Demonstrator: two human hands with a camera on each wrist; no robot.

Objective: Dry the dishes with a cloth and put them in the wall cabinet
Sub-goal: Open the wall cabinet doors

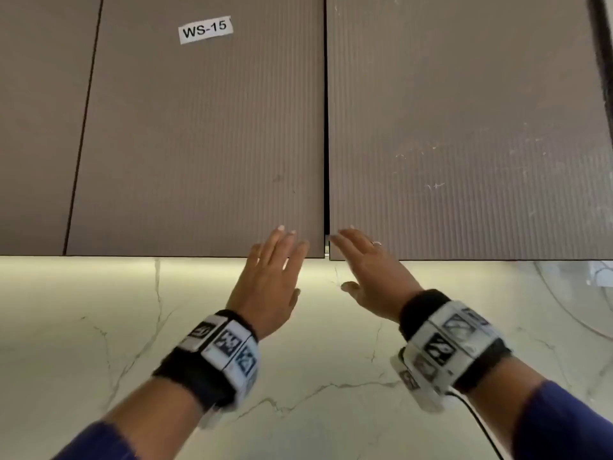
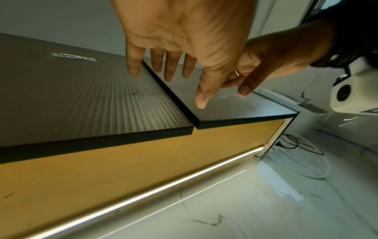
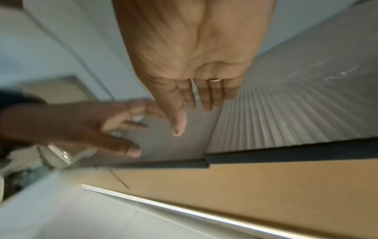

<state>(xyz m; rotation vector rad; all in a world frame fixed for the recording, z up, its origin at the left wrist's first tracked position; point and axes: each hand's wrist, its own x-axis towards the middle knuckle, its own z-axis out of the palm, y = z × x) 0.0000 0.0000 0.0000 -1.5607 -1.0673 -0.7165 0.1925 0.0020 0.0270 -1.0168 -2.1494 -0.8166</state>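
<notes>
Fingers point(image 1: 282, 239) of my left hand point(image 1: 265, 287) are straight and slightly spread, reaching up at the lower corner of the left cabinet door point(image 1: 199, 144); from the left wrist view one fingertip seems to sit on that door's edge at the seam, though I cannot tell whether the rest touch. My right hand point(image 1: 371, 273) is likewise flat and relaxed, fingers together and angled toward the seam, over the lower corner of the right cabinet door point(image 1: 464, 127). Neither hand holds anything.

Largest in my view is the wall cabinet, filling the upper part of the head picture: two tall ribbed brown doors, long axis vertical, faces toward me, meeting at a dark vertical seam. From the wrist views the right door stands a little proud of the left one at the bottom edge. Below it runs a lit strip point(image 2: 143, 195) under the cabinet, then the white marbled wall point(image 1: 132, 327). A white label point(image 1: 205, 29) reading WS-15 sits high on the left door. On my right hand there is a thin ring point(image 1: 376, 243).
</notes>
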